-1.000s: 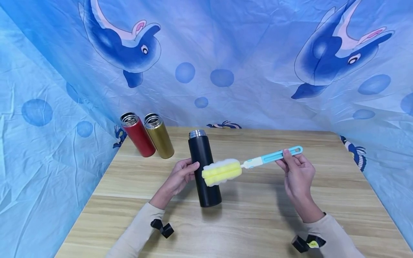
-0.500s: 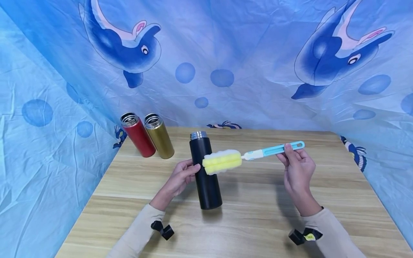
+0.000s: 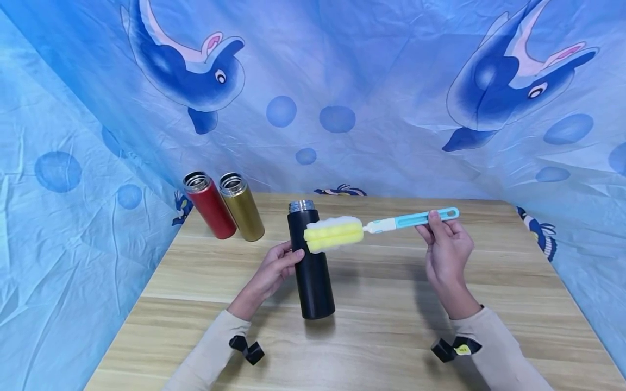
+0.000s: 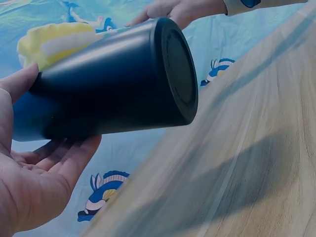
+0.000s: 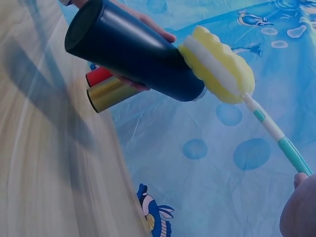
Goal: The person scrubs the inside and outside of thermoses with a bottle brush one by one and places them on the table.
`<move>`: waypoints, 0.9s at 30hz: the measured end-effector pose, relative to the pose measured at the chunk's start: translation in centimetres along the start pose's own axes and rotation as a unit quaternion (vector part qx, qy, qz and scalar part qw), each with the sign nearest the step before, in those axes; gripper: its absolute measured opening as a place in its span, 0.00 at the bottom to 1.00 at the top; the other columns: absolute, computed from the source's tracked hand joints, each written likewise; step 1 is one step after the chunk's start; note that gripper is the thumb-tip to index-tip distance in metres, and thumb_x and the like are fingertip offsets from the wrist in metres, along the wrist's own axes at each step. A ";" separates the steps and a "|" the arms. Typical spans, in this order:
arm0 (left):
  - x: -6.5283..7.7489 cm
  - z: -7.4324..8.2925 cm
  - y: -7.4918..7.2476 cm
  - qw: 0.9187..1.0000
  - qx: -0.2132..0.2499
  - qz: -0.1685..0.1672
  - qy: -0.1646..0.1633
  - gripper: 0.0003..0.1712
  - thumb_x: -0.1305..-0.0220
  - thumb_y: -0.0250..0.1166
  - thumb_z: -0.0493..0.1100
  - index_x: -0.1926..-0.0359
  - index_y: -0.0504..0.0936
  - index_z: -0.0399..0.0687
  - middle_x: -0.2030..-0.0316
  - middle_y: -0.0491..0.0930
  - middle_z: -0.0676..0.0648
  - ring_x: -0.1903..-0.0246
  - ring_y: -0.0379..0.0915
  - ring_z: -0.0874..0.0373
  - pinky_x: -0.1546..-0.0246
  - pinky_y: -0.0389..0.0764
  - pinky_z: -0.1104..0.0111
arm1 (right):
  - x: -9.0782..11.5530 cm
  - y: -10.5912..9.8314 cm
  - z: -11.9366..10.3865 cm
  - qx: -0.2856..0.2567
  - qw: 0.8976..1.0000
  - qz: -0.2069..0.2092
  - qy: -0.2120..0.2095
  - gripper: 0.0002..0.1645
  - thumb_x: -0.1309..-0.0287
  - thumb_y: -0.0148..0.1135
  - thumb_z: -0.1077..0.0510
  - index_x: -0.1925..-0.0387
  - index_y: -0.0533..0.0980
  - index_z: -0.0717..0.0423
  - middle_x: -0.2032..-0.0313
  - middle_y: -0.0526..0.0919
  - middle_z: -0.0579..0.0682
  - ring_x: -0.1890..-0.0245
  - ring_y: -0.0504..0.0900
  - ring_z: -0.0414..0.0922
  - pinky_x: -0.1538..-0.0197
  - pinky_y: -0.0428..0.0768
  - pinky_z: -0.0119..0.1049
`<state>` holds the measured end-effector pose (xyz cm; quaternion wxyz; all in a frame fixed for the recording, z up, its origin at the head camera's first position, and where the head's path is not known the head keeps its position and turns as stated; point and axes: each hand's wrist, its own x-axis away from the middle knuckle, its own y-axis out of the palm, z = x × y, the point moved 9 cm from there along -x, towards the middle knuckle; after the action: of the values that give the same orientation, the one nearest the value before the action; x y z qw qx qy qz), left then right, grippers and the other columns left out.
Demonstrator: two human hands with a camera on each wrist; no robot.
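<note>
A black thermos bottle (image 3: pixel 313 282) with a bare steel neck is held by my left hand (image 3: pixel 274 271), thumb on its near side and fingers around the far side. Its base hangs above the table, as the left wrist view of the bottle (image 4: pixel 113 84) shows. My right hand (image 3: pixel 449 250) pinches the blue handle of a bottle brush (image 3: pixel 415 219). The brush's yellow and white sponge head (image 3: pixel 335 233) lies across the front of the bottle's upper part, outside it. Whether sponge and bottle touch I cannot tell.
A red bottle (image 3: pixel 211 209) and a gold bottle (image 3: pixel 243 209), both uncapped, stand upright side by side at the table's back left. The wooden table (image 3: pixel 381 336) meets a blue dolphin-print curtain (image 3: pixel 391 65) at the back and sides.
My right hand has raised the brush, its sponge head moving up the bottle toward the neck and slightly left. The bottle in my left hand has dipped slightly and straightened a little.
</note>
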<state>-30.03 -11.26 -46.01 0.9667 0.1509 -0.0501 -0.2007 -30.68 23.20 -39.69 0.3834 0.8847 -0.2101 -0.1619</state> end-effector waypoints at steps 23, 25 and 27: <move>-0.2 -0.4 0.4 1.000 0.010 -0.018 -0.008 0.33 0.28 0.62 0.43 0.33 0.64 0.23 0.55 0.87 0.48 0.57 0.86 0.58 0.53 0.86 0.64 | -0.6 2.8 -0.5 -0.064 0.997 -0.032 -0.039 0.08 0.40 0.66 0.73 0.63 0.75 0.74 0.71 0.84 0.60 0.71 0.90 0.48 0.65 0.87 0.34; -0.2 -0.4 0.3 1.000 0.011 -0.018 -0.007 0.33 0.28 0.61 0.43 0.33 0.64 0.23 0.55 0.87 0.48 0.57 0.86 0.58 0.54 0.86 0.64 | -0.6 2.9 -0.4 -0.063 0.997 -0.035 -0.038 0.07 0.39 0.65 0.73 0.64 0.75 0.74 0.71 0.84 0.60 0.71 0.90 0.48 0.65 0.87 0.34; -0.3 -0.5 0.1 1.000 0.012 -0.015 -0.008 0.34 0.27 0.61 0.43 0.33 0.63 0.22 0.55 0.87 0.48 0.57 0.87 0.58 0.54 0.86 0.65 | -0.5 3.0 -0.2 -0.059 0.997 -0.038 -0.033 0.06 0.39 0.65 0.73 0.64 0.75 0.74 0.71 0.84 0.60 0.71 0.90 0.48 0.65 0.87 0.34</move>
<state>-30.17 -10.88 -46.49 0.9613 0.1617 -0.0581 -0.2153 -31.78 21.73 -37.26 0.4212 0.8621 -0.1787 -0.2177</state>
